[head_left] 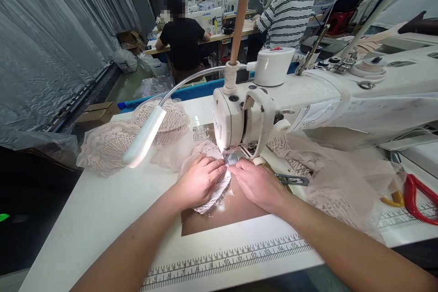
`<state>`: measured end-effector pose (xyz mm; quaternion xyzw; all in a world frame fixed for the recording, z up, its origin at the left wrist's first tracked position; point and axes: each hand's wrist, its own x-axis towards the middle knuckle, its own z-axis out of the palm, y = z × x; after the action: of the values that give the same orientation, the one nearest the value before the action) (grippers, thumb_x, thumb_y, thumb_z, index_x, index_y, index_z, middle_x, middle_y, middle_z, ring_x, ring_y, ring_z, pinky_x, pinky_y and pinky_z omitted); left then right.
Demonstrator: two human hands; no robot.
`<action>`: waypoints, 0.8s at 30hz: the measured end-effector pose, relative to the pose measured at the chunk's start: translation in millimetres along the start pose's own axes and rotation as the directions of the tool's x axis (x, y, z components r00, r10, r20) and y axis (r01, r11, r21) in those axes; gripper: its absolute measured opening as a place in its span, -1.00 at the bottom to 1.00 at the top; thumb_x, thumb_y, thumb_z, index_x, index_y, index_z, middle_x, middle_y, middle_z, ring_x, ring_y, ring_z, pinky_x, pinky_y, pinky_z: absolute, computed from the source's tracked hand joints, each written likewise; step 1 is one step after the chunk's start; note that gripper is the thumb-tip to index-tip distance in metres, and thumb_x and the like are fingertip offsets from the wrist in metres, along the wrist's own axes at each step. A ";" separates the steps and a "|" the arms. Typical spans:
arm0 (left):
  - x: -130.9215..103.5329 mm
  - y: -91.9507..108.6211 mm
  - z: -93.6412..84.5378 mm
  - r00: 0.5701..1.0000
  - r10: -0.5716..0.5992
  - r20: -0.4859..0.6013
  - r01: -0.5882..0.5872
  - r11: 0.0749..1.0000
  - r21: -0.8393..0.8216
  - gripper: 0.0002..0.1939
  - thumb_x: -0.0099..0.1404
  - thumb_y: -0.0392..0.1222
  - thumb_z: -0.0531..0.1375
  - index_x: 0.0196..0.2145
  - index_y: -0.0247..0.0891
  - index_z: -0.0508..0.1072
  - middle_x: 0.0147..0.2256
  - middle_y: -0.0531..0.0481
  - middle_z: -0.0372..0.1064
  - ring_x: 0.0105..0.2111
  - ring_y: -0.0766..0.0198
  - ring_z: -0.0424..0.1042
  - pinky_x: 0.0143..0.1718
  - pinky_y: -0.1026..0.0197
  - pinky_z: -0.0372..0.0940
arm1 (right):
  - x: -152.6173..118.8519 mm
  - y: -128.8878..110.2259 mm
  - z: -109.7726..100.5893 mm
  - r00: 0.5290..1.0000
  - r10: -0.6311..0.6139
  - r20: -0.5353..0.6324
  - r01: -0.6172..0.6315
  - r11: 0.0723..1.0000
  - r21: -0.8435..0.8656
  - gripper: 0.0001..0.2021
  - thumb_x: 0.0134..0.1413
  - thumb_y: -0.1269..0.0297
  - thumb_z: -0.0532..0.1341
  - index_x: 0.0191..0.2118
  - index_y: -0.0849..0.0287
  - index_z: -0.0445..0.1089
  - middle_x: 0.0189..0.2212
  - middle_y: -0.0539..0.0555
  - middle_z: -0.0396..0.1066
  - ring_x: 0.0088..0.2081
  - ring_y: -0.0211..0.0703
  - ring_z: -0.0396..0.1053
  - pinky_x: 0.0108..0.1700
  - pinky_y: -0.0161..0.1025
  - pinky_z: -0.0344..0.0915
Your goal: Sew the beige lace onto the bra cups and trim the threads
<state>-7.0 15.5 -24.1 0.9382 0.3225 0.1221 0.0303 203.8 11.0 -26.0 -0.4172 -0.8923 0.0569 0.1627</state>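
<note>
The left forearm comes in bare from between seven and eight o'clock, the right forearm from about four o'clock. The left hand lies palm down, its fingers lightly bent, close together and pointing toward two o'clock; its thumb is hidden. The left wrist is lower than the knuckles. The right hand points toward ten o'clock, back upward, its fingers bunched, with the lower ones tucked out of sight. The right wrist runs nearly straight into the forearm. Both hands' fingertips meet closely near the center; whether they touch is unclear.
</note>
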 end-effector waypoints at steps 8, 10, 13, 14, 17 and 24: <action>1.3 -2.0 -2.7 0.998 -0.067 -0.013 0.066 0.997 -0.045 -0.59 0.32 -0.19 0.00 0.09 -0.36 0.28 0.09 -0.23 0.27 0.01 0.01 0.25 0.01 -0.06 0.22 | 2.1 1.4 -0.4 0.999 0.025 0.044 -0.026 0.999 0.037 -0.72 0.16 0.49 0.01 -0.18 0.22 0.45 -0.44 0.04 0.27 -0.44 -0.25 0.14 -0.42 -0.30 0.00; 0.7 -2.7 -3.3 0.997 -0.083 -0.009 0.082 0.996 -0.037 -0.58 0.32 -0.17 0.00 0.10 -0.34 0.28 0.11 -0.22 0.26 0.02 0.00 0.25 0.01 -0.08 0.21 | 2.3 2.1 0.7 0.999 0.017 0.048 -0.019 0.999 0.027 -0.70 0.16 0.49 0.00 -0.14 0.23 0.45 -0.43 0.05 0.28 -0.44 -0.24 0.15 -0.42 -0.30 0.01; -0.9 -4.1 -4.2 0.995 -0.100 0.005 0.100 0.995 -0.019 -0.55 0.32 -0.11 0.01 0.12 -0.32 0.27 0.12 -0.24 0.23 0.03 -0.04 0.24 0.02 -0.12 0.19 | 1.9 3.6 1.4 0.999 0.012 0.045 -0.013 1.000 0.021 -0.68 0.15 0.49 0.00 -0.09 0.22 0.44 -0.40 0.06 0.30 -0.41 -0.23 0.17 -0.40 -0.29 0.03; -1.6 -4.5 -4.9 0.994 -0.106 0.016 0.107 0.994 -0.013 -0.53 0.32 -0.07 0.01 0.12 -0.32 0.26 0.13 -0.25 0.22 0.04 -0.06 0.23 0.03 -0.14 0.18 | 1.6 4.0 1.3 0.999 0.010 0.038 -0.011 1.000 0.028 -0.67 0.15 0.49 0.00 -0.07 0.22 0.43 -0.39 0.07 0.31 -0.40 -0.22 0.19 -0.38 -0.29 0.04; -4.6 -3.8 -10.7 0.991 -0.123 0.057 0.125 0.992 -0.034 -0.45 0.27 0.04 0.07 0.13 -0.33 0.26 0.15 -0.29 0.16 0.07 -0.11 0.20 0.05 -0.16 0.15 | 0.3 4.9 0.7 1.000 -0.001 0.016 0.000 0.999 0.054 -0.66 0.13 0.50 0.02 -0.05 0.22 0.42 -0.36 0.07 0.34 -0.37 -0.21 0.21 -0.35 -0.28 0.06; -14.3 18.5 -48.1 0.960 -0.175 0.219 0.228 0.943 -0.244 -0.51 0.24 -0.03 0.14 0.08 -0.28 0.29 0.02 -0.22 0.26 -0.05 0.05 0.31 -0.07 0.08 0.29 | -4.0 7.1 3.0 0.995 -0.095 0.009 0.093 0.991 0.099 -0.70 0.16 0.48 0.03 -0.10 0.14 0.44 -0.39 0.04 0.32 -0.37 -0.21 0.21 -0.34 -0.27 0.05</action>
<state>-18.9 -8.9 21.9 0.8948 0.3933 0.0687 0.2001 210.3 12.6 -31.5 -0.3658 -0.9082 0.0959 0.1793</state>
